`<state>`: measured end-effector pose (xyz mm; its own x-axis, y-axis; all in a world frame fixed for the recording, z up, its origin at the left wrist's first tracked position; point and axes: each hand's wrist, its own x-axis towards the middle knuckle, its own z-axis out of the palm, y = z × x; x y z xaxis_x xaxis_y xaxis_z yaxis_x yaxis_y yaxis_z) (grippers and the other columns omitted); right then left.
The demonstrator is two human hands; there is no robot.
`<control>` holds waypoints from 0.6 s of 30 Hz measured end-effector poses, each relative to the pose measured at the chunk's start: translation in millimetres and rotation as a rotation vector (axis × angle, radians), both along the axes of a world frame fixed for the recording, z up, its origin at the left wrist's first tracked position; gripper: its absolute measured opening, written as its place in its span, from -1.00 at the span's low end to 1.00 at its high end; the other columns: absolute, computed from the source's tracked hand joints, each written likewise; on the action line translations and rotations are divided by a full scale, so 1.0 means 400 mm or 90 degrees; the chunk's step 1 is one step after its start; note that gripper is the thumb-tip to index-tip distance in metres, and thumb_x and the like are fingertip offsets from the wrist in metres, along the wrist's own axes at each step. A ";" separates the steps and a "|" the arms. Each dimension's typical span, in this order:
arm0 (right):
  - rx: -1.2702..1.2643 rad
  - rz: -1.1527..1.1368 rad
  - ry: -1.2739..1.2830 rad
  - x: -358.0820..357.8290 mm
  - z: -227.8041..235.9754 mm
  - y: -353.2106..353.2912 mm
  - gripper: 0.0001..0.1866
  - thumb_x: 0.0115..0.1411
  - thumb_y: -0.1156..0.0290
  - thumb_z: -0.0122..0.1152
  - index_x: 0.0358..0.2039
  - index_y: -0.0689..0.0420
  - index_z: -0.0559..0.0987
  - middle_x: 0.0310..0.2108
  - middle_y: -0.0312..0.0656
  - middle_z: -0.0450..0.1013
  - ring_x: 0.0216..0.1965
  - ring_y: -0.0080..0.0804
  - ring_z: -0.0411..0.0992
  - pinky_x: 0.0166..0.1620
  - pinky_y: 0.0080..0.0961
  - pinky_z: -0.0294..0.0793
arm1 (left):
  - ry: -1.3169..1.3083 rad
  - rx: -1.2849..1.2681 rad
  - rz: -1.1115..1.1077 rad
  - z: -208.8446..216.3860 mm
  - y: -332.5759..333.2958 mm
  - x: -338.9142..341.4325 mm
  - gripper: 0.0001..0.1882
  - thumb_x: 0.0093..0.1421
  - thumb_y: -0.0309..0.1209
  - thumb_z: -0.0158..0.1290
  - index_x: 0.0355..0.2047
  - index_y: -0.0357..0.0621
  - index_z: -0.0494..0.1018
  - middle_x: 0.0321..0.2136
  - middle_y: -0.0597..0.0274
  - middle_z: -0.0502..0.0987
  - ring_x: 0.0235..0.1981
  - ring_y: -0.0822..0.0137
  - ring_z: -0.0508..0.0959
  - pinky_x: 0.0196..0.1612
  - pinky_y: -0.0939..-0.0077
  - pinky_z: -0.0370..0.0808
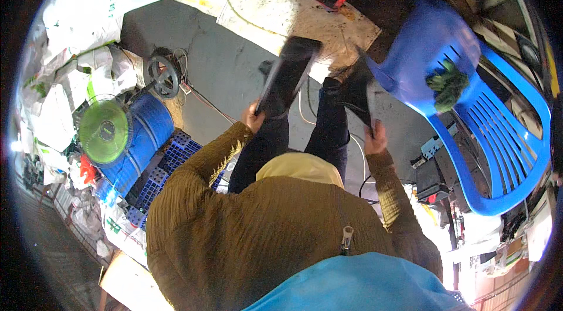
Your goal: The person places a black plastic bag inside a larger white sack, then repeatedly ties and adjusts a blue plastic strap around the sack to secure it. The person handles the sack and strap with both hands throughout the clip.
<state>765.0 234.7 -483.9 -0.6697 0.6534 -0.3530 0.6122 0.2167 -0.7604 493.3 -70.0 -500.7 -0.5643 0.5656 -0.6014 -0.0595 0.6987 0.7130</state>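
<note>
Head view: the person stands looking straight down over an olive ribbed jacket. The left hand point(253, 116) is clenched round the lower end of a long, flat black panel point(288, 74), which slants up and away over the grey floor point(211, 70), its far end near a pale stone slab point(281, 14). The right hand point(375, 139) grips a second dark, flat piece point(362, 95), held upright just beside the front edge of a blue plastic chair point(504, 146); the fingers wrap its lower edge, though blur hides the exact hold. A green bundle point(447, 85) lies on the chair's slatted back.

To the left stand a blue drum point(143, 135) with a green fan point(104, 130) resting against it, blue crates point(170, 164) below, and white sacks point(76, 12) piled behind. Cables point(358, 146) trail across the floor between the feet.

In my judgement, the risks lie close by. The right piece sits so near the chair that a swing would knock it against the seat edge. Both pieces are held by one end only, so either could tip or slip out. The loose cables underfoot could snag a step.
</note>
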 end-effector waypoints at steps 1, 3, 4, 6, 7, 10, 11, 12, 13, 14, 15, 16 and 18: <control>-0.072 0.058 -0.034 -0.053 -0.058 -0.031 -0.68 0.07 0.48 0.07 -0.11 0.19 0.37 -0.24 -0.01 0.37 -0.21 -0.12 0.38 -0.13 -0.35 0.35 | -0.003 -0.060 0.060 -0.067 -0.058 -0.005 -0.41 0.00 -0.52 -0.09 0.10 -0.24 0.11 -0.07 -0.05 0.38 -0.03 0.10 0.39 0.05 0.37 0.27; -0.167 0.098 -0.041 -0.202 -0.209 -0.085 -0.67 0.07 0.44 0.07 -0.11 0.15 0.37 -0.22 -0.01 0.38 -0.17 -0.08 0.37 -0.11 -0.30 0.34 | -0.033 -0.112 0.198 -0.246 -0.129 -0.030 -0.42 -0.01 -0.50 -0.11 0.09 -0.21 0.13 -0.07 -0.05 0.38 -0.02 0.08 0.39 0.05 0.38 0.27; -0.204 0.085 -0.025 -0.292 -0.288 -0.113 -0.66 0.07 0.43 0.07 -0.10 0.13 0.37 -0.21 -0.01 0.38 -0.15 -0.06 0.36 -0.09 -0.29 0.33 | -0.066 -0.108 0.272 -0.358 -0.138 -0.060 -0.43 -0.02 -0.49 -0.10 0.08 -0.19 0.16 -0.07 -0.04 0.39 -0.02 0.08 0.39 0.04 0.38 0.28; -0.120 0.133 -0.188 -0.471 -0.440 -0.154 -0.58 0.05 0.32 0.06 -0.08 0.23 0.33 -0.26 0.09 0.40 -0.14 -0.02 0.36 -0.09 -0.23 0.32 | 0.000 -0.112 0.317 -0.592 -0.132 -0.139 -0.43 -0.05 -0.51 -0.11 0.07 -0.13 0.19 -0.11 0.00 0.43 -0.05 0.11 0.41 0.01 0.38 0.30; -0.173 0.109 -0.252 -0.557 -0.510 -0.167 -0.58 0.04 0.33 0.05 -0.08 0.22 0.34 -0.24 0.09 0.40 -0.12 -0.04 0.36 -0.08 -0.25 0.33 | -0.004 -0.088 0.347 -0.704 -0.119 -0.184 -0.41 -0.06 -0.53 -0.11 0.07 -0.12 0.19 -0.13 0.02 0.44 -0.07 0.12 0.43 -0.01 0.39 0.31; -0.217 0.063 -0.358 -0.747 -0.683 -0.186 -0.58 -0.01 0.37 0.02 -0.08 0.17 0.37 -0.18 0.09 0.39 -0.08 -0.11 0.36 -0.06 -0.31 0.35 | -0.073 0.074 0.482 -0.979 -0.058 -0.307 -0.36 -0.11 -0.59 -0.11 0.08 -0.04 0.19 -0.16 0.07 0.47 -0.13 0.16 0.47 -0.05 0.40 0.35; -0.210 0.065 -0.382 -0.782 -0.729 -0.184 -0.58 0.00 0.37 0.03 -0.07 0.17 0.36 -0.18 0.07 0.39 -0.07 -0.12 0.35 -0.06 -0.31 0.34 | -0.030 0.068 0.473 -1.042 -0.037 -0.339 -0.34 -0.12 -0.61 -0.11 0.08 0.00 0.19 -0.16 0.09 0.47 -0.15 0.17 0.48 -0.06 0.40 0.37; -0.196 0.065 -0.361 -0.799 -0.769 -0.191 -0.57 0.01 0.36 0.03 -0.06 0.16 0.36 -0.17 0.05 0.39 -0.07 -0.13 0.34 -0.05 -0.31 0.34 | -0.044 0.023 0.479 -1.093 -0.010 -0.369 -0.35 -0.12 -0.57 -0.09 0.08 -0.02 0.19 -0.16 0.08 0.47 -0.15 0.16 0.47 -0.06 0.39 0.36; -0.183 0.064 -0.329 -0.812 -0.805 -0.196 -0.57 0.02 0.36 0.03 -0.05 0.16 0.35 -0.17 0.03 0.38 -0.06 -0.14 0.34 -0.05 -0.32 0.33 | -0.021 0.070 0.482 -1.121 0.000 -0.387 -0.36 -0.12 -0.53 -0.08 0.08 -0.04 0.19 -0.16 0.06 0.46 -0.14 0.15 0.47 -0.06 0.38 0.36; -0.173 0.064 -0.283 -0.815 -0.831 -0.207 -0.56 0.02 0.36 0.03 -0.04 0.15 0.35 -0.17 0.02 0.38 -0.06 -0.15 0.33 -0.05 -0.32 0.33 | -0.059 0.030 0.436 -1.141 0.013 -0.403 -0.37 -0.12 -0.48 -0.06 0.07 -0.06 0.20 -0.16 0.04 0.46 -0.13 0.14 0.46 -0.05 0.37 0.36; -0.197 0.078 -0.182 -0.814 -0.850 -0.217 -0.56 0.03 0.36 0.03 -0.03 0.15 0.34 -0.17 0.00 0.38 -0.05 -0.17 0.32 -0.04 -0.33 0.32 | -0.015 0.036 0.446 -1.150 0.023 -0.410 -0.37 -0.12 -0.44 -0.05 0.07 -0.07 0.20 -0.16 0.03 0.46 -0.13 0.13 0.46 -0.05 0.36 0.36; -0.177 0.070 -0.165 -0.805 -0.853 -0.228 -0.56 0.04 0.36 0.04 -0.02 0.15 0.34 -0.17 -0.02 0.37 -0.05 -0.18 0.32 -0.04 -0.33 0.32 | -0.041 0.016 0.420 -1.149 0.028 -0.410 -0.37 -0.12 -0.39 -0.03 0.07 -0.09 0.20 -0.15 0.01 0.45 -0.12 0.12 0.46 -0.05 0.35 0.36; -0.252 0.061 -0.008 -0.771 -0.814 -0.234 -0.55 0.05 0.35 0.04 -0.01 0.14 0.33 -0.17 -0.06 0.37 -0.04 -0.20 0.30 -0.03 -0.34 0.31 | -0.122 -0.034 0.353 -1.121 0.028 -0.389 -0.36 -0.11 -0.31 0.00 0.06 -0.13 0.21 -0.15 -0.03 0.45 -0.10 0.10 0.45 -0.04 0.32 0.35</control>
<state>456.5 141.1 -809.4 -0.7151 0.4001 -0.5732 0.6136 -0.0336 -0.7889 337.8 -58.7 -949.0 -0.6459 0.1833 -0.7411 -0.5498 0.5619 0.6181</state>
